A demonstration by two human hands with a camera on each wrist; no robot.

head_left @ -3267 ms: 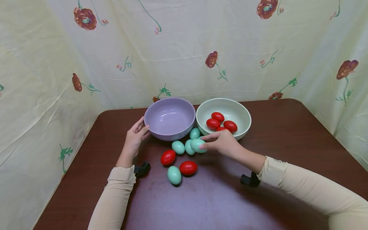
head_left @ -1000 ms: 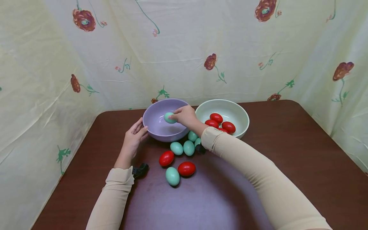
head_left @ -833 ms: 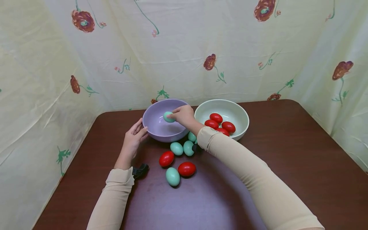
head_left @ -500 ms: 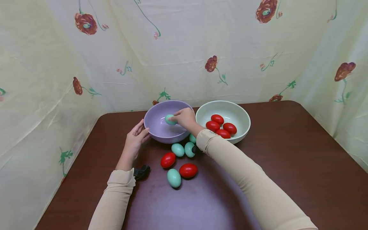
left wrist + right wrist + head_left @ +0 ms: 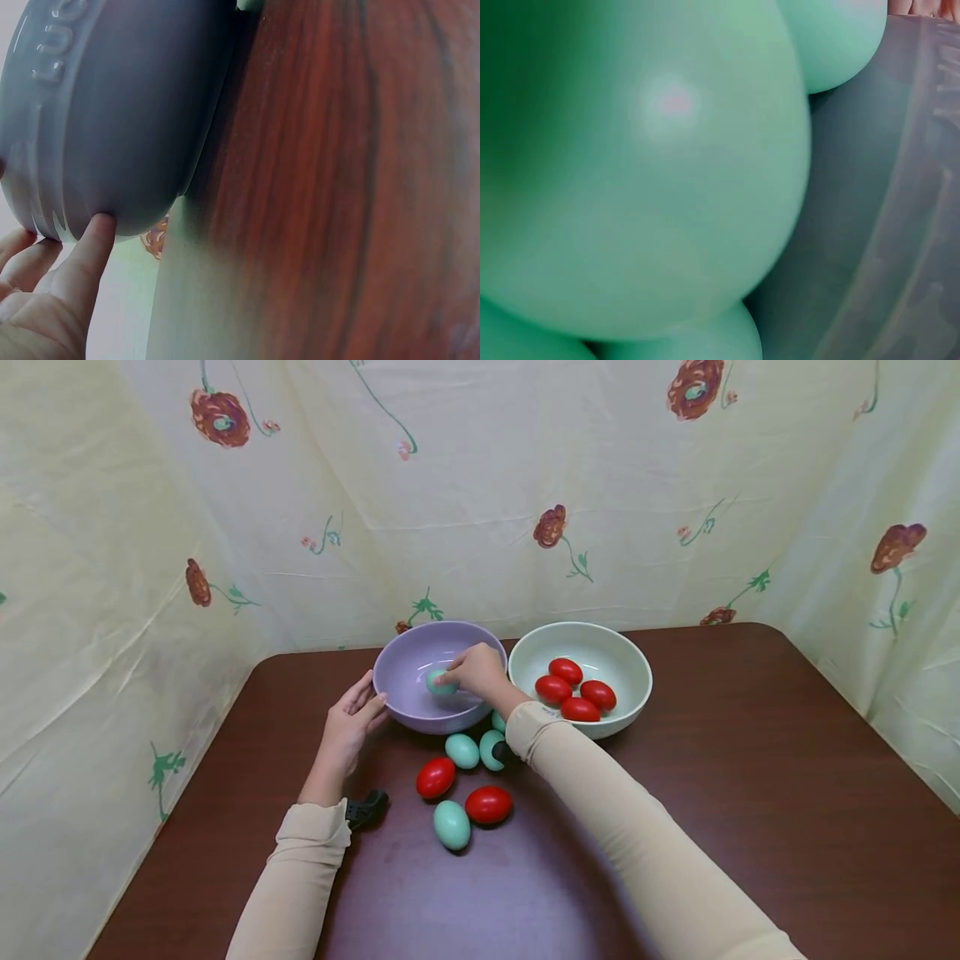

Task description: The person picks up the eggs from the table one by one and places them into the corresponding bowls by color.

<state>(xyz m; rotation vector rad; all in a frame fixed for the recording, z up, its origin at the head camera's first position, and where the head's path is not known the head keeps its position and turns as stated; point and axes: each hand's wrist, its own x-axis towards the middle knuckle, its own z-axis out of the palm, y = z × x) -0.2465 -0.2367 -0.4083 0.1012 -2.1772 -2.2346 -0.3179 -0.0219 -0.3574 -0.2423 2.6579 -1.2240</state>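
Note:
My left hand (image 5: 345, 737) rests against the left outer side of the purple bowl (image 5: 401, 660), its fingers extended. In the left wrist view, fingers (image 5: 97, 236) touch the bowl's outer wall. My right hand (image 5: 478, 672) reaches over the bowl's right rim and pinches a mint-green egg (image 5: 440, 684) low inside it. Several more mint-green eggs (image 5: 462, 751) lie in front of the bowls, partly hidden by the right wrist. A large green egg (image 5: 682, 187) fills much of the right wrist view, with its camera close above.
A pale green bowl (image 5: 633, 672) with several red eggs (image 5: 598, 695) stands right beside the purple one. Two red eggs (image 5: 489, 806) and another green egg (image 5: 452, 825) lie nearer on the brown table (image 5: 750, 760). A floral curtain (image 5: 480, 552) hangs behind.
My right hand has picked a green egg from the group before the bowls, carried it left over the purple bowl and lowered it inside. The left hand has stayed at the bowl's side.

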